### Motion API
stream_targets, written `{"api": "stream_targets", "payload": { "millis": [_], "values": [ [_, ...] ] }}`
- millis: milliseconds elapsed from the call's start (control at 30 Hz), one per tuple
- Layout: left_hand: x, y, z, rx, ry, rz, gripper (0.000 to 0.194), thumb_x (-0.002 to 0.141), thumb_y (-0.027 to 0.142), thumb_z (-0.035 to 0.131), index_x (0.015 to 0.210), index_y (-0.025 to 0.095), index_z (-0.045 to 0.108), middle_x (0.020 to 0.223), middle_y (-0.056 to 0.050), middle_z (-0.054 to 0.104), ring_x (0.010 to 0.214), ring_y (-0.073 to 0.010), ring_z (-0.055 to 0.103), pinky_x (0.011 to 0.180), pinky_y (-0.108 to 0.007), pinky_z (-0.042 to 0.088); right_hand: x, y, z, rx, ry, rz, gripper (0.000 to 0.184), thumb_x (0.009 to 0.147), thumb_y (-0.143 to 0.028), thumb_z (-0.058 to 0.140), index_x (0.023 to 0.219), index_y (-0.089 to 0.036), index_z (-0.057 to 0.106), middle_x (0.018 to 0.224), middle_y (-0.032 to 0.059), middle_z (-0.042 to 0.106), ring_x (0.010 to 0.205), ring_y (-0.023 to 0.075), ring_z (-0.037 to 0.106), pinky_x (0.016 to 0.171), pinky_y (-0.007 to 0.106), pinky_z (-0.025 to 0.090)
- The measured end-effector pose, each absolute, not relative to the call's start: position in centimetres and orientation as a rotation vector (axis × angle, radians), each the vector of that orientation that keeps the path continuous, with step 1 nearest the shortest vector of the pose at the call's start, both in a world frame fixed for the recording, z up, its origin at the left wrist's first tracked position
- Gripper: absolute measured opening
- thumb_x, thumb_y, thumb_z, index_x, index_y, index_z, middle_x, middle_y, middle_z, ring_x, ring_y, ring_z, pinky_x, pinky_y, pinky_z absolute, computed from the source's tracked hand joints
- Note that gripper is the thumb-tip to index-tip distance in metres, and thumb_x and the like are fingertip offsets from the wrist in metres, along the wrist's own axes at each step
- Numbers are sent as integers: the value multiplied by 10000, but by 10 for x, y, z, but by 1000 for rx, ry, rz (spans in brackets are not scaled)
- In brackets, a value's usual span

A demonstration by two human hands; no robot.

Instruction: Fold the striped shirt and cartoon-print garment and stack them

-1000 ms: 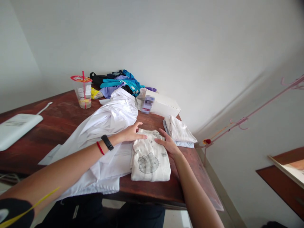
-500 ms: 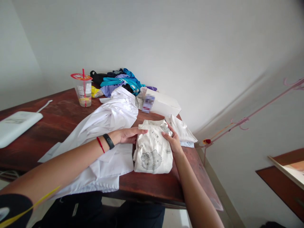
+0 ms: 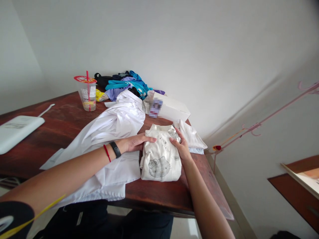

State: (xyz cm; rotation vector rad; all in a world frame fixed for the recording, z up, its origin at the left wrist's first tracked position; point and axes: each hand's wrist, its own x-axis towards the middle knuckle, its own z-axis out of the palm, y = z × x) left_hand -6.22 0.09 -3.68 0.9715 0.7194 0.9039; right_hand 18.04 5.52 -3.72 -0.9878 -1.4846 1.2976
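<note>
A folded cream T-shirt (image 3: 163, 151) with a grey cat-face print lies at the front of the wooden table, its collar away from me. My left hand (image 3: 139, 142) grips its left edge, thumb on top and the other fingers partly hidden at the side. On the opposite edge, my right hand (image 3: 181, 146) holds the cloth with its thumb on top and fingers along the side. A large white garment (image 3: 112, 132) is spread loosely to the left, under my left forearm. Just beyond my right hand sits a small stack of folded white clothes (image 3: 190, 136).
At the back are a heap of blue, purple and black clothes (image 3: 124, 83) and a white box (image 3: 173, 108). A plastic cup (image 3: 86, 96) with a red straw and a white power bank (image 3: 21, 129) stand left. A pink rack (image 3: 249, 127) is right of the table (image 3: 154, 196).
My left hand has shifted very slightly to the right along the T-shirt. Both hands keep hold of it, and the T-shirt stays in nearly the same place.
</note>
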Motion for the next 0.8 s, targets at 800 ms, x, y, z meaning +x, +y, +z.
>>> {"api": "stream_targets", "payload": {
  "millis": [800],
  "values": [
    [-59,-1,-30,973,617,1039,487,769,277,766,1224,135,668,1218,-117,755,1155,-332,673,1044,-451,489,189,44,-42,-1041,-1510,1953,679,766,-524,815,1330,-185,647,1194,146,766,1104,354,732,1001,519,562]
  ]
}}
